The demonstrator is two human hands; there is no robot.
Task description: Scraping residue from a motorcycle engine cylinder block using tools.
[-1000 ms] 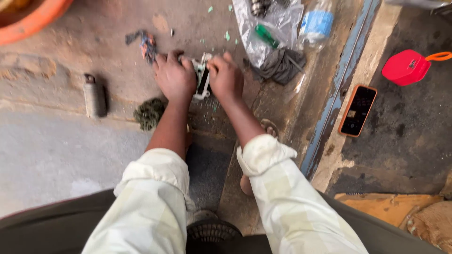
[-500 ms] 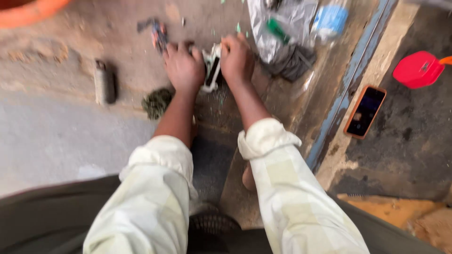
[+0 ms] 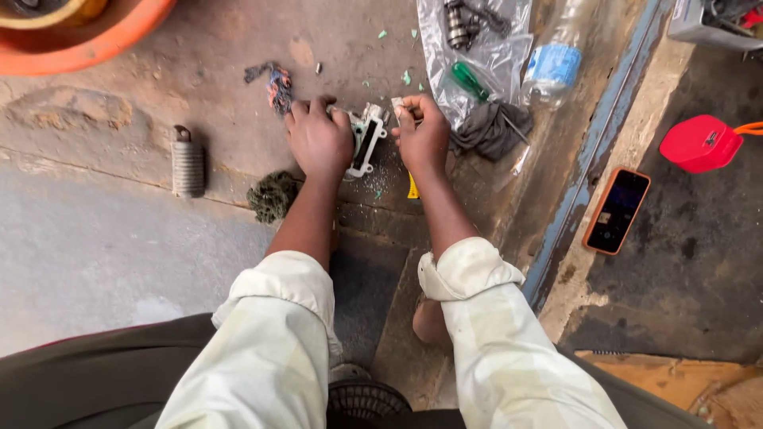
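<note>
Hands at work on a concrete floor [image 3: 119, 238]: left hand [image 3: 319, 141] closed over a white plastic housing [image 3: 364, 140], pinning it down, while right hand [image 3: 423, 135] pinches its upper edge beside a green-handled screwdriver [image 3: 470, 82].

Bare concrete floor [image 3: 95, 238] lies open to the near left. Far left, a metal spring [image 3: 188, 161] and a green scrub wad [image 3: 273, 195] stand in the way, with a wire tangle [image 3: 274, 83] beyond. To the right, a plastic bag [image 3: 477, 56], a grey rag [image 3: 485, 131] and a water bottle [image 3: 552, 67] crowd the floor up to the blue rail [image 3: 592, 159].
</note>
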